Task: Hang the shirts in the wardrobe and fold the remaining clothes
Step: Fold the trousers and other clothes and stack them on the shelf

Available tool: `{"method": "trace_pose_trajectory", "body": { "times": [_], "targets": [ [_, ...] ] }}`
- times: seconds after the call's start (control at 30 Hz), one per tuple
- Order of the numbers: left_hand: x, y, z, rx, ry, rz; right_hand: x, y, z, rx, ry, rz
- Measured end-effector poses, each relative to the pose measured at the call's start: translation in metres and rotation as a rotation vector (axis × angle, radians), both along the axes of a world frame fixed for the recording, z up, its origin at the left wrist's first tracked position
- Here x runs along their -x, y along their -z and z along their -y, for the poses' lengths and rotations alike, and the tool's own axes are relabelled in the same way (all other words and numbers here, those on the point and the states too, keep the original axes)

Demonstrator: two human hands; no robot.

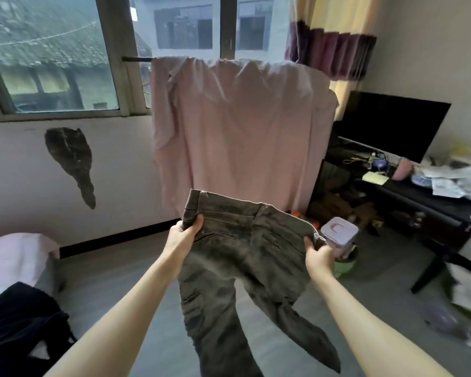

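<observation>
The left hand (186,235) pinches one end of the waistband of a pair of grey-brown trousers (245,262), thumb on the front of the cloth and fingers curled behind it, and the right hand (317,254) grips the other end beside the zip in the same way. Between them the waistband runs nearly level, sagging a little and tilted slightly down toward the right hand, with the back pockets facing the camera. The trousers are held up in the air in front of the person, and both legs hang straight down from the grip, so the long axis runs from the hands toward the floor (125,270); the right leg trails off to the side and ends in a twisted point. The fold most likely turns on bringing the two waistband ends together so one leg lies on the other, and either hand looks equally placed to cross over. Behind the trousers a pink cloth (237,126) is draped over a rail below the window (52,63). A dark garment (19,330) lies on the bed at lower left, and a cluttered desk (419,194) with a dark screen (389,126) stands to the right.
</observation>
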State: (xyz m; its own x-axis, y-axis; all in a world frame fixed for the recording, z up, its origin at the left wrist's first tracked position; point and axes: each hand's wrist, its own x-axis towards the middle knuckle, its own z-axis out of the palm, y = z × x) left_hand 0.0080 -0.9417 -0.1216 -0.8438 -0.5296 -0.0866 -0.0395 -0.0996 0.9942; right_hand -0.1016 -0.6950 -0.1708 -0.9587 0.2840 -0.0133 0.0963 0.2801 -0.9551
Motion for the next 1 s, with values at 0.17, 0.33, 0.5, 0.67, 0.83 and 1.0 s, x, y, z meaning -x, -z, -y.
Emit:
{"method": "trace_pose_trajectory", "body": {
  "times": [0.17, 0.33, 0.5, 0.67, 0.83, 1.0],
  "targets": [
    [-0.001, -0.005, -0.006, 0.081, 0.039, 0.002, -0.011, -0.022, 0.019, -0.078, 0.034, -0.073],
    [0.002, 0.001, -0.021, 0.161, 0.005, -0.001, -0.021, -0.039, 0.020, -0.093, 0.070, -0.080],
    [0.001, 0.016, -0.036, 0.301, -0.070, 0.093, -0.028, -0.050, 0.001, -0.039, 0.042, -0.053],
    [-0.010, 0.032, -0.069, 0.446, 0.046, 0.045, -0.061, -0.036, 0.018, 0.038, -0.166, -0.078],
    [-0.022, 0.055, -0.094, 0.719, 0.215, -0.009, -0.089, -0.003, 0.033, 0.202, -0.354, -0.029],
    [-0.030, 0.074, -0.094, 0.884, 0.371, 0.120, -0.104, 0.017, 0.036, 0.345, -0.441, 0.120]
  ]
}}
